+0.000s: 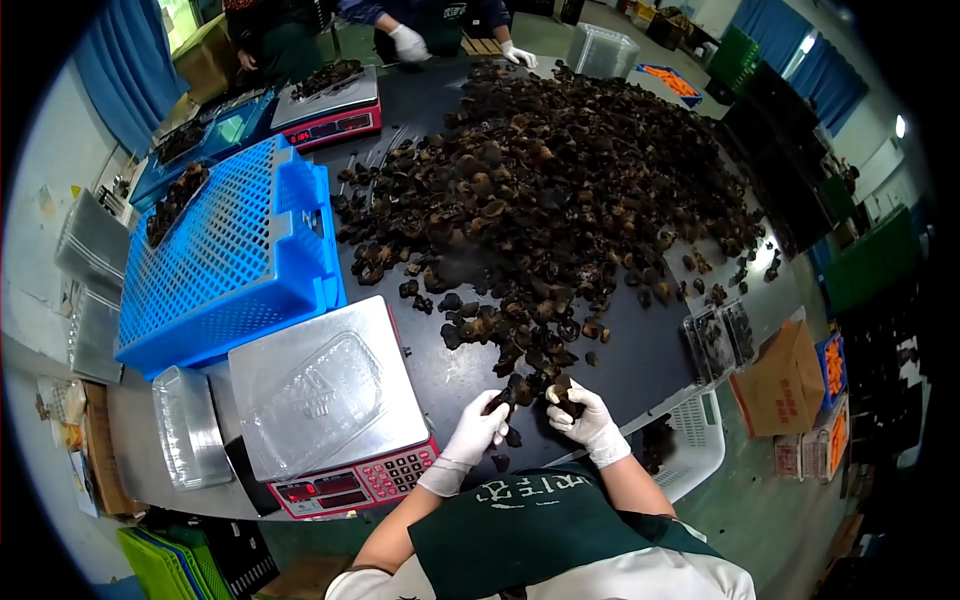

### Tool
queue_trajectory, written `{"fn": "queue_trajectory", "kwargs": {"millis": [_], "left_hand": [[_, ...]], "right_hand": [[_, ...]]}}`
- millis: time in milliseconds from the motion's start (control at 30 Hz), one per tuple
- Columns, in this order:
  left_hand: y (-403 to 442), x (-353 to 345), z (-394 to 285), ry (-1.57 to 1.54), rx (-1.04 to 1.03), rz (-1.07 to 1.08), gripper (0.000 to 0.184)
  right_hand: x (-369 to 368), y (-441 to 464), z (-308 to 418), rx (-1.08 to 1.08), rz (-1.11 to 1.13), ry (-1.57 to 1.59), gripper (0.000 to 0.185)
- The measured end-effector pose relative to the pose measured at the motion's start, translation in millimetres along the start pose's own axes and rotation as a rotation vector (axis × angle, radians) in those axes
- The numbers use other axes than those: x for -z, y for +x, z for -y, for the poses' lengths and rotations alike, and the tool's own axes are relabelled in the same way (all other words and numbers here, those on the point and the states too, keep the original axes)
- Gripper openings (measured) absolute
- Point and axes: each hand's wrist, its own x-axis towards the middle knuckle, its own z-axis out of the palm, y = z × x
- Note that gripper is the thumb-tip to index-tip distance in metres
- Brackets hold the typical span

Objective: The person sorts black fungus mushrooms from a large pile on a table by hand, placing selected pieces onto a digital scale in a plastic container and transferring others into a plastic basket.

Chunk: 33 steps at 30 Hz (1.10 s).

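Note:
My left hand (pixel 474 436), in a white glove, is closed around a dark wood ear mushroom (pixel 517 390) at the near edge of a big heap. To its right, my gloved right hand (pixel 590 430) pinches another piece of mushroom (pixel 563 396), which shows a pale patch near the fingertips. Both hands are close together, just above the table's front part. The heap of dark brown mushrooms (pixel 540 200) spreads away from them. A few small dark scraps (pixel 502 463) lie between and below my hands.
On the left, a scale (pixel 350 400) carries a clear plastic tray (pixel 318 395). Beside it are another clear tray (pixel 185 425) and a blue crate (pixel 215 260). A second scale (pixel 335 115) stands behind. Opposite, a co-worker's gloved hand (pixel 408 43) shows. A white basket (pixel 700 440) sits below right.

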Motion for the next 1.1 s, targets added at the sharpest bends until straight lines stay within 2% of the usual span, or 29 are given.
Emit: {"fn": "queue_trajectory", "kwargs": {"millis": [67,133,200,267,300,333,367,400,433,467,533,600,667,733,800,867,967,1000,1067,1100], "left_hand": [[-24,10,-19,-0.575,0.036,0.160,0.024],[-53,23,-44,-0.613,-0.002,0.100,0.024],[-77,46,-47,-0.400,-0.147,-0.028,0.023],[-102,69,-69,-0.269,-0.180,-0.332,0.024],[-113,78,-80,-0.011,-0.353,-0.553,0.023],[-110,104,-68,0.245,-0.561,-0.670,0.024],[-114,123,-69,0.321,-0.576,-0.790,0.025],[-116,136,-68,0.217,-0.545,-0.866,0.026],[-114,156,-60,0.273,-0.565,-0.916,0.028],[-111,176,-49,0.329,-0.585,-0.966,0.029],[-107,201,-33,0.512,-0.581,-0.971,0.028],[-104,200,-28,0.592,-0.480,-0.978,0.029],[-104,201,-29,0.678,-0.411,-0.874,0.031],[-103,195,-35,0.791,-0.526,-0.847,0.030],[-99,195,-37,0.907,-0.580,-0.784,0.027],[-94,193,-38,0.723,-0.593,-0.768,0.026],[-92,196,-41,0.777,-0.667,-0.755,0.026],[-93,200,-39,0.800,-0.688,-0.748,0.028],[-101,195,-46,0.346,-0.453,-0.700,0.029],[-104,194,-44,0.361,-0.535,-0.758,0.028]], "right_hand": [[-13,11,-4,-0.062,0.095,0.019,0.019],[-32,26,-6,-0.128,0.124,-0.090,0.022],[-72,45,-7,-0.157,0.185,-0.345,0.020],[-103,69,-13,-0.179,0.277,-0.624,0.022],[-129,79,-19,-0.038,0.330,-0.929,0.022],[-149,89,-26,0.028,0.388,-1.153,0.021],[-167,100,-37,0.183,0.480,-1.246,0.019],[-182,109,-48,0.154,0.493,-1.327,0.018],[-192,118,-63,0.311,0.517,-1.439,0.017],[-204,122,-74,0.364,0.558,-1.448,0.015],[-206,143,-104,0.513,0.608,-1.526,0.012],[-206,155,-124,0.559,0.609,-1.653,0.010],[-200,166,-137,0.701,0.663,-1.765,0.009],[-187,167,-137,0.810,0.715,-1.797,0.008],[-196,154,-124,0.660,0.682,-1.905,0.013],[-189,152,-121,0.879,0.643,-1.711,0.019],[-188,143,-98,0.888,0.609,-1.593,0.022],[-184,139,-90,0.811,0.580,-1.551,0.021],[-174,118,-72,0.956,0.417,-1.628,0.017],[-151,108,-61,1.000,0.319,-1.631,0.015]]}}
